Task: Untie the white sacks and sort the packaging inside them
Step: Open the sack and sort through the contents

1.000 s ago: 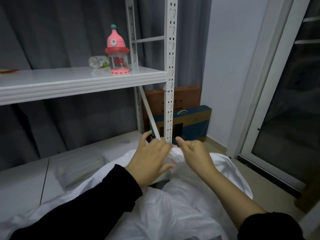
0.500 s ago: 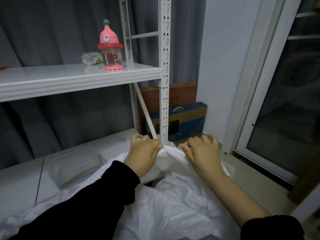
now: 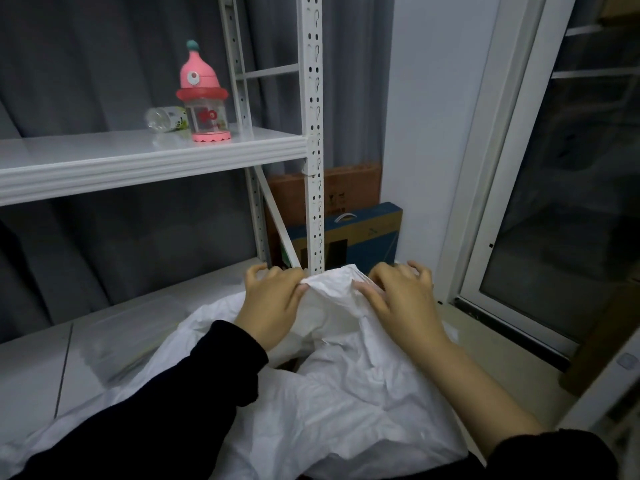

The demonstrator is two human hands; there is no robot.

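Lower shelf of a white perforated-steel rack (image 3: 314, 98), grey curtain (image 3: 104, 64) behind. The crumpled white woven-plastic sack (image 3: 346, 393) lies on it, gathered neck (image 3: 329, 280) raised. Our left hand (image 3: 273, 303) pinches the neck; our right hand (image 3: 401, 299) grips its folds with curled fingers. We judge it best to steady one side and tease the hidden tie loose.

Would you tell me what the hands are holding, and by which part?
The left hand and right hand both pinch the white sack at its gathered top.
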